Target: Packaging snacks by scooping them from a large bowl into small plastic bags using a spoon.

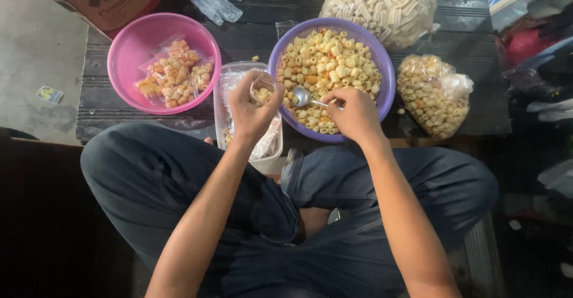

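The right hand [357, 114] has its fingers closed around a metal spoon [301, 97], bowl end dipped into the snack tubes in the purple bowl [382, 65]. The left hand [252, 110] pinches a small clear bag [262, 89] open right beside the bowl's rim, over a clear plastic tub [270, 155]. The bag mouth looks narrow, though it's hard to tell from this angle, so a heaped spoonful could easily spill pieces down into the tub or onto the dark mat [453, 11]. If the pinch slips, the bag folds shut mid-pour. Filled packets already sit in the pink bowl [128, 41].
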